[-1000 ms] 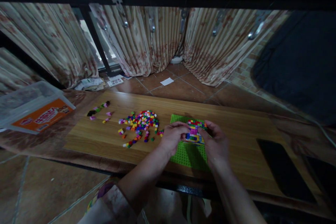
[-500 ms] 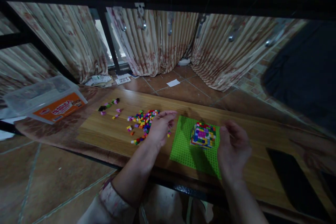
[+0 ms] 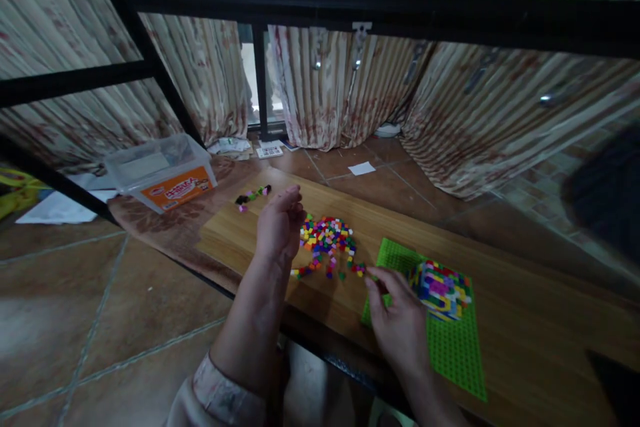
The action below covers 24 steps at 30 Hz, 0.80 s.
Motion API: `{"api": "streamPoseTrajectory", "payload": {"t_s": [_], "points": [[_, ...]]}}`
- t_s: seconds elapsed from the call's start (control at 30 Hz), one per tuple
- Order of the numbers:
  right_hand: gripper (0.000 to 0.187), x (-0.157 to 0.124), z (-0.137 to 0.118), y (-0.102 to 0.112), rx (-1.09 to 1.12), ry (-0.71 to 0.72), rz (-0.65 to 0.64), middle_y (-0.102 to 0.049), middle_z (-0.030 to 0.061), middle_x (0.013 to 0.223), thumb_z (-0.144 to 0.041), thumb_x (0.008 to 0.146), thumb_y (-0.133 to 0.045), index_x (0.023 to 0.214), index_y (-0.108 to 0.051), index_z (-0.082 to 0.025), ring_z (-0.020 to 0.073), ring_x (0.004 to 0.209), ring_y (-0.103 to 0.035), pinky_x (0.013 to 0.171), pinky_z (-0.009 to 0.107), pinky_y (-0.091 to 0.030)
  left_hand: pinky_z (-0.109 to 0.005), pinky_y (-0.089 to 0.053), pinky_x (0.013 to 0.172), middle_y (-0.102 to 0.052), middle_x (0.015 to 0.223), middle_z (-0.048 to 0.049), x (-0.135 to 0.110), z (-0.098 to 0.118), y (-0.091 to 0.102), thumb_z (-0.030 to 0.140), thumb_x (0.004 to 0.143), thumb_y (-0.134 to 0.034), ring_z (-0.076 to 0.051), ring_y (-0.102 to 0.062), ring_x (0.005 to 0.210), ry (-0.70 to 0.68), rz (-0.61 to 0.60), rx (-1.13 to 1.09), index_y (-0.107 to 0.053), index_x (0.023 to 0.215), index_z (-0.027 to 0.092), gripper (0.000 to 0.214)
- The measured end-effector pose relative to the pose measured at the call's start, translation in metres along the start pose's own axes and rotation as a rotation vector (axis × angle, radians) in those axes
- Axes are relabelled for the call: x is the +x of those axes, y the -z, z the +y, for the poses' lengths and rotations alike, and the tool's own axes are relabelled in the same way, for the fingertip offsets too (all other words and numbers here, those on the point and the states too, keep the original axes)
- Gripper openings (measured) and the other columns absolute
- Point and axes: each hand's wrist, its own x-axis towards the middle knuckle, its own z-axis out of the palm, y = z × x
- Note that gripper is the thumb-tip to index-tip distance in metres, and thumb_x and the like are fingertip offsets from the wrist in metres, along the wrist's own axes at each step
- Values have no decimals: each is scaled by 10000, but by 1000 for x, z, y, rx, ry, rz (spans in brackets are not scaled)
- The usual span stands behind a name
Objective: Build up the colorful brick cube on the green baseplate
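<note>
My left hand (image 3: 281, 223) is raised at the left side of a loose pile of small coloured building bricks (image 3: 327, 233). Its fingers are curled together, and whatever they hold is hidden. Over the left edge of a green studded baseplate (image 3: 455, 353), my right hand (image 3: 397, 313) has thumb and forefinger brought together. Their tips are close to a few stray bricks (image 3: 359, 269); I cannot make out what is between them. A multicoloured block of stacked bricks (image 3: 443, 288) stands on the baseplate, just right of my right hand, slightly blurred.
All this lies on a wooden board (image 3: 225, 233). A dark, pink and green row of pieces (image 3: 253, 195) is at its far left. Beyond stands a clear plastic tub (image 3: 160, 170) with an orange label. A dark flat object (image 3: 613, 373) lies at the right.
The view has turned left, so things appear further right. My right hand has moved from the baseplate's right side to its left edge. My left hand has shifted left of the pile.
</note>
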Motion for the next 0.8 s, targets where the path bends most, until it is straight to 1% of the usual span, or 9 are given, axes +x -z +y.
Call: {"api": "streamPoseTrajectory", "payload": {"t_s": [0.13,0.2,0.27,0.4,0.5,0.6,0.67,0.73,0.8], "points": [[254,12,6,-21,-105,-80,-78,-664,94,983,-310,914,-451,1045,-637,-197,223,875,-628,796,380,-504,-138,-378,461,-548,573,67,3,10,8,161,577,-762,-13,-467,446,13,5,-20,-612,734,133,219],[273,17,8,-31,-160,-76,-98,-653,101,983,-331,901,-467,1074,-624,-188,231,856,-618,794,397,-500,-135,-376,460,-537,561,71,5,17,13,147,582,-755,-11,-462,439,5,16,-36,-607,727,133,208],[294,19,10,-38,-211,-41,-106,-645,106,990,-355,883,-500,1094,-614,-186,248,882,-602,818,423,-490,-137,-378,463,-530,554,75,7,24,18,139,589,-747,-10,-456,432,-4,33,-48,-604,725,136,197],[322,18,16,-45,-286,-8,-115,-634,110,997,-379,865,-530,1107,-609,-182,278,954,-576,865,460,-467,-145,-398,481,-533,557,72,11,39,31,144,616,-728,-14,-456,433,-21,50,-62,-604,724,138,164],[341,18,15,-46,-280,-43,-155,-624,118,1009,-381,875,-513,1121,-606,-164,262,900,-592,820,432,-485,-149,-405,489,-519,543,76,13,45,38,140,621,-727,-14,-446,431,-33,45,-79,-603,721,141,160],[332,22,5,-49,-220,-47,-180,-627,104,997,-384,890,-499,1116,-615,-170,235,853,-603,770,385,-493,-146,-401,485,-524,549,73,13,49,41,138,629,-724,-10,-441,431,-29,52,-104,-595,705,140,149],[302,29,-7,-55,-168,-18,-186,-627,89,1008,-369,904,-480,1102,-626,-194,218,857,-606,759,356,-490,-147,-404,486,-526,551,72,13,50,41,137,638,-720,-11,-446,435,-25,56,-119,-589,697,140,143],[269,38,-22,-65,-139,34,-201,-625,79,1037,-332,912,-467,1085,-635,-213,213,893,-600,781,347,-483,-150,-409,490,-528,551,72,13,52,42,141,640,-724,-15,-457,442,-20,54,-128,-587,700,141,149],[240,48,-35,-79,-166,101,-216,-625,75,1034,-293,902,-483,1061,-648,-224,228,945,-580,824,363,-467,-151,-409,489,-536,557,71,13,53,43,145,632,-733,-18,-465,446,-20,54,-135,-588,709,144,164]]}}
